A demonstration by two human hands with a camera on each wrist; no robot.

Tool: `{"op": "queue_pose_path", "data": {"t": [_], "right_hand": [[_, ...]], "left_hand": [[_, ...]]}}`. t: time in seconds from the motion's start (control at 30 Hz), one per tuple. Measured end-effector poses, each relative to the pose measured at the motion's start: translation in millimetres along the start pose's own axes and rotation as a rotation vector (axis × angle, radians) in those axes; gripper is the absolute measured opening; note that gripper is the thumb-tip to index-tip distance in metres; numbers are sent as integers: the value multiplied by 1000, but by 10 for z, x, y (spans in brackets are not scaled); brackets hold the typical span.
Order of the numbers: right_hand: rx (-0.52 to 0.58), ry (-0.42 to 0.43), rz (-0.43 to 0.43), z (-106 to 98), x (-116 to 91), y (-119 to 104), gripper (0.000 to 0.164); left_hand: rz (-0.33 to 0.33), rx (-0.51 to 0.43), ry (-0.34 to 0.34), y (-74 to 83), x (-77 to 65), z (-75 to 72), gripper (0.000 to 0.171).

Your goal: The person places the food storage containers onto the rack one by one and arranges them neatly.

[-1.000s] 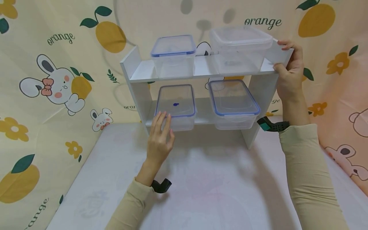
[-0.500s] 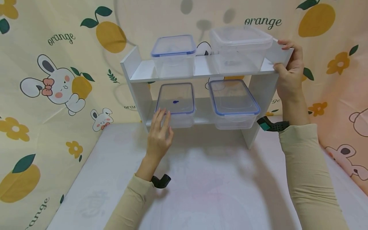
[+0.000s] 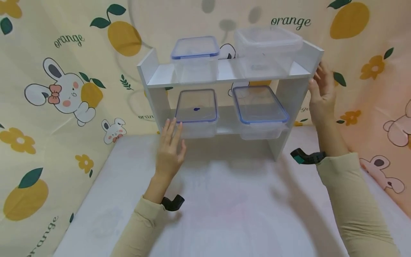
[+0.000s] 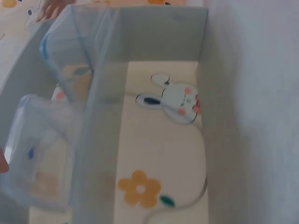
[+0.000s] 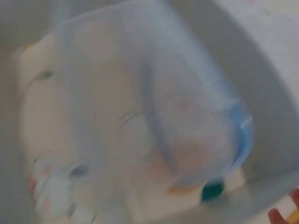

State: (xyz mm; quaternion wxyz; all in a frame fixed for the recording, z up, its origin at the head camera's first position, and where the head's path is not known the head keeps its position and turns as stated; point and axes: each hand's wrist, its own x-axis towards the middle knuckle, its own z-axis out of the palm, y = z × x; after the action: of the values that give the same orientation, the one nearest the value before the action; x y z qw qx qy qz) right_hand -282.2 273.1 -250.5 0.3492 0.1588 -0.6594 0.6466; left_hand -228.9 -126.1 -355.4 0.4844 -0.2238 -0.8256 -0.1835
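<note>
A white two-tier shelf [image 3: 291, 103] stands at the back of the table. On its lower board sit two clear plastic food containers with blue-rimmed lids, a left one [image 3: 200, 130] with a blue mark and a right one [image 3: 261, 130]. My left hand [image 3: 168, 150] has its straight fingers up at the left container's front corner. My right hand [image 3: 323, 96] is beside the shelf's right side panel, fingers loosely bent, fingertips partly hidden at the panel's edge. In the blurred right wrist view, a clear container [image 5: 196, 116] fills the middle, with fingertips [image 5: 275, 217] at the corner.
On the upper board stand a blue-rimmed container [image 3: 196, 69] at left and a larger clear-lidded container [image 3: 266, 60] at right. The white tabletop [image 3: 218, 207] extends in front. A printed cloth [image 3: 64, 142] with oranges and rabbits hangs behind.
My right hand has let go of the shelf's upper right edge and dropped lower beside it. The lower left container has moved back, and my left hand has shifted slightly left. The view has tilted slightly.
</note>
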Motion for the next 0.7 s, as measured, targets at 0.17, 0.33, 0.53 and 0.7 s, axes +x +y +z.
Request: {"op": "queue_pose_path", "data": {"t": [0.17, 0.33, 0.53, 0.7], "right_hand": [[-624, -182, 45, -430, -434, 183, 49], [-1030, -426, 123, -842, -721, 394, 69], [-1185, -525, 277, -1043, -836, 586, 87], [-1254, -499, 321, -1136, -894, 668, 89]], "left_hand": [[-85, 81, 5, -277, -3, -262, 48], [-264, 202, -195, -697, -66, -532, 58], [-420, 364, -544, -1058, -187, -647, 83], [-456, 386, -644, -1165, -232, -615, 91]]}}
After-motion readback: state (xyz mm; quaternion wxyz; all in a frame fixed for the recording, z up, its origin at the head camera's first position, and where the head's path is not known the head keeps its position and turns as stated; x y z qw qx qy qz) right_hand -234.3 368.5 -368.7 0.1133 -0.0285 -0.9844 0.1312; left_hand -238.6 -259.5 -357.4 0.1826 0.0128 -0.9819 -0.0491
